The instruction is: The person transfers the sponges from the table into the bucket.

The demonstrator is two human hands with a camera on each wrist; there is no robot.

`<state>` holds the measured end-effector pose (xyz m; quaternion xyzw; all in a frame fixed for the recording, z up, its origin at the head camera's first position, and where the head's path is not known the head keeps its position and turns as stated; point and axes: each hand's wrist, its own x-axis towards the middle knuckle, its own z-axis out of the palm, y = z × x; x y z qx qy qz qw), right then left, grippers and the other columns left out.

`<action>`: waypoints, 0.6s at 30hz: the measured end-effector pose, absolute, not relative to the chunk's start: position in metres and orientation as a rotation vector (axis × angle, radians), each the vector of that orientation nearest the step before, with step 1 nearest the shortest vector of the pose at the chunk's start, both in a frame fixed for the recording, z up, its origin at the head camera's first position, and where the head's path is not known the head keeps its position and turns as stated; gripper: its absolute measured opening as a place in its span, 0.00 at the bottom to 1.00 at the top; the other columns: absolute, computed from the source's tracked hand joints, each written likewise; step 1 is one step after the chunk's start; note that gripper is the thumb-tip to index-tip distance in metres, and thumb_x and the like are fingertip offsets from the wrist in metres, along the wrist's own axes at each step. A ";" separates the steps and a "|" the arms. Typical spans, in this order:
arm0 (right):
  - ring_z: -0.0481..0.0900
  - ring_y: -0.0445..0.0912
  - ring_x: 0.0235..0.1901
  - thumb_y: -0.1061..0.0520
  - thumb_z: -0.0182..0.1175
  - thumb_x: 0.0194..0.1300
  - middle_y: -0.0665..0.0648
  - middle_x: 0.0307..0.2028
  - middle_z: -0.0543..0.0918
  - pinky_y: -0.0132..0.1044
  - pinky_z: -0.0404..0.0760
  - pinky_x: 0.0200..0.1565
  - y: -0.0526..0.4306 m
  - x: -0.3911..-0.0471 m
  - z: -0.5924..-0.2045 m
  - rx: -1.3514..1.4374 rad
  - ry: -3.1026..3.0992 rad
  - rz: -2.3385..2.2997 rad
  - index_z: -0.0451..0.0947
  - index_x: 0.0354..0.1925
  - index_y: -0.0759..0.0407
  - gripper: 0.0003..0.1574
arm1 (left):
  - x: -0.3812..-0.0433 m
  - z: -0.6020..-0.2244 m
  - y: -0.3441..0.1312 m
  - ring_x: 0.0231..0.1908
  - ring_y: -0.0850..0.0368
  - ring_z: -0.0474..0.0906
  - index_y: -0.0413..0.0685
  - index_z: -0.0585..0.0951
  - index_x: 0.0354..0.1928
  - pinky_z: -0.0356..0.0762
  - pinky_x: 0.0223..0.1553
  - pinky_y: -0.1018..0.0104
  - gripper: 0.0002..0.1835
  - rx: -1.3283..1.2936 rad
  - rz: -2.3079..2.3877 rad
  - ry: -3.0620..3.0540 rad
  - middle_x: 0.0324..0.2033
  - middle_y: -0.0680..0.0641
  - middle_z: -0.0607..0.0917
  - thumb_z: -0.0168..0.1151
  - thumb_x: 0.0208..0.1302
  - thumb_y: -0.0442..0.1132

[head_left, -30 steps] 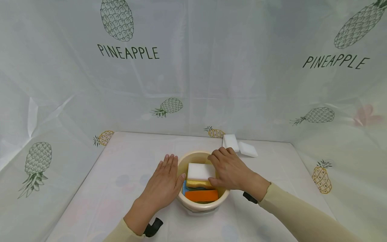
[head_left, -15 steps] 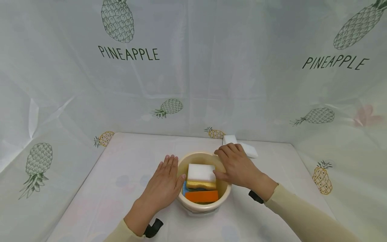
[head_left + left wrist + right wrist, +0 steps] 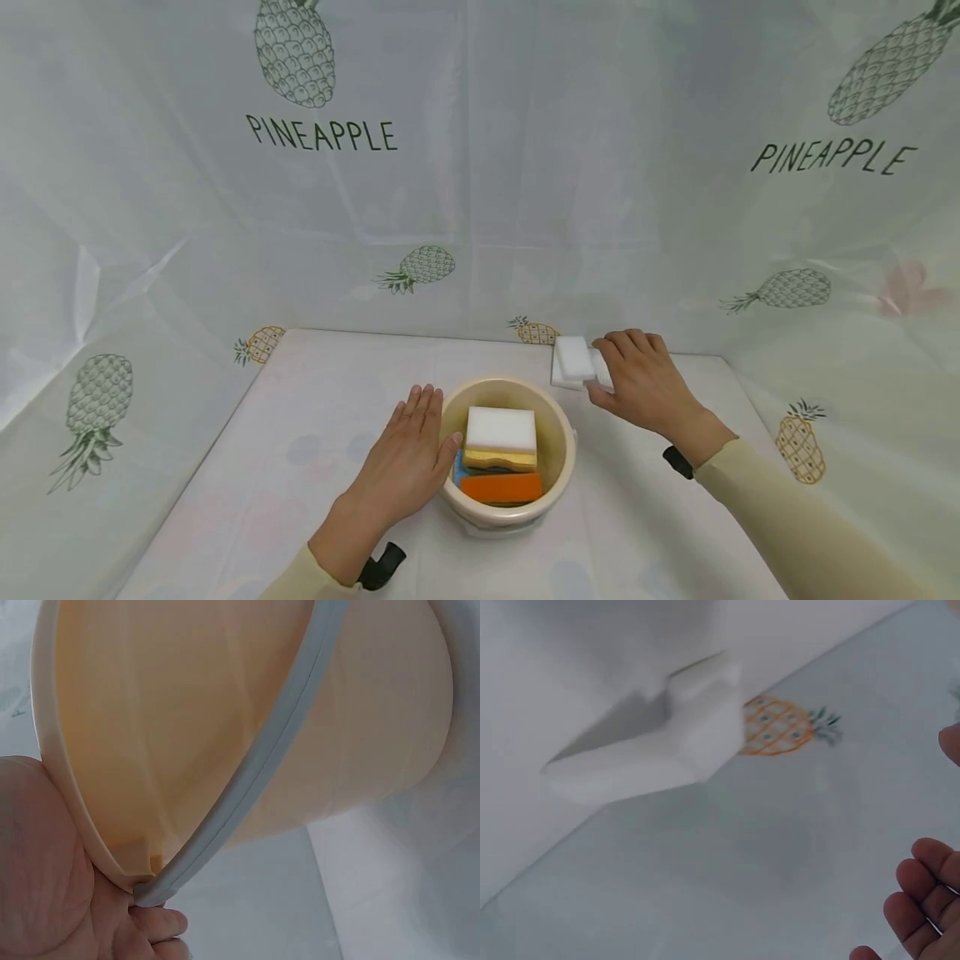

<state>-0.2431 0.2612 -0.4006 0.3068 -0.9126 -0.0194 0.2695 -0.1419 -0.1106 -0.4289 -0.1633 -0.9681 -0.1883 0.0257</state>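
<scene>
A cream bucket (image 3: 558, 467) with a grey handle (image 3: 255, 772) holds a white sponge (image 3: 501, 429), a yellow sponge (image 3: 501, 459), an orange sponge (image 3: 501, 487) and something blue at its left side. My left hand (image 3: 401, 458) rests against the bucket's left rim, fingers straight; in the left wrist view its palm touches the rim by the handle's end. My right hand (image 3: 645, 387) hovers beside white sponges (image 3: 575, 358) at the back of the table, fingers and thumb spread. In the right wrist view its fingertips (image 3: 911, 915) hold nothing, apart from the blurred white sponges (image 3: 660, 750).
A pale cloth with faint spots covers the table (image 3: 337, 400). A hanging sheet (image 3: 600, 167) printed with pineapples encloses the back and both sides. The white sponges lie near the table's back edge, partly overlapping.
My right hand has left the bucket's right rim and moved right and back to the white sponges. The left hand and the sponges in the bucket stay where they were.
</scene>
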 end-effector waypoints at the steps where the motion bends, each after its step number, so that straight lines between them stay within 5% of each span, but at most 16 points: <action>1: 0.77 0.64 0.53 0.44 0.72 0.57 0.65 0.52 0.82 0.62 0.77 0.51 0.267 -0.245 -0.403 0.820 -2.455 -0.078 0.77 0.56 0.67 0.37 | -0.142 -0.429 -0.110 0.83 0.37 0.47 0.32 0.55 0.82 0.48 0.82 0.40 0.40 -0.506 -0.584 -2.992 0.81 0.33 0.57 0.44 0.85 0.57; 18: 0.74 0.65 0.59 0.43 0.73 0.58 0.68 0.58 0.78 0.65 0.75 0.57 0.331 -0.270 -0.436 0.728 -2.564 -0.285 0.72 0.63 0.70 0.45 | -0.142 -0.429 -0.110 0.83 0.38 0.46 0.32 0.55 0.82 0.48 0.82 0.40 0.40 -0.502 -0.602 -2.998 0.82 0.33 0.56 0.44 0.85 0.57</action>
